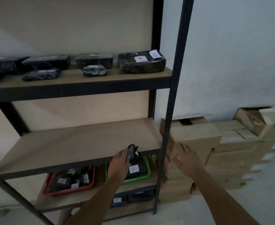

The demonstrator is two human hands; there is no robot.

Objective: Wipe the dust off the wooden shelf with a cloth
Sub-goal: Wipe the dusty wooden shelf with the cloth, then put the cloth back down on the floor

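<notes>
Nearest, left hand [119, 161] closed in a grip on a small dark cloth [131, 152] bunched at the front edge of the bare wooden shelf [78, 143], probably poised to start a wipe. Right hand [186, 157] spread open, flat against a cardboard box [196, 137] beside the upright post [167, 127] (likely for balance). Farther up, wrapped black parcels [141, 63] on the upper board.

dim, soft, blurred right edge

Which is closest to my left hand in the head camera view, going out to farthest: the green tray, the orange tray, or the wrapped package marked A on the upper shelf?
From the left hand:
1. Green tray, just right of the hand, on the shelf below.
2. Orange tray, lower left, same shelf.
3. Wrapped package marked A, far above on the upper shelf.
</notes>
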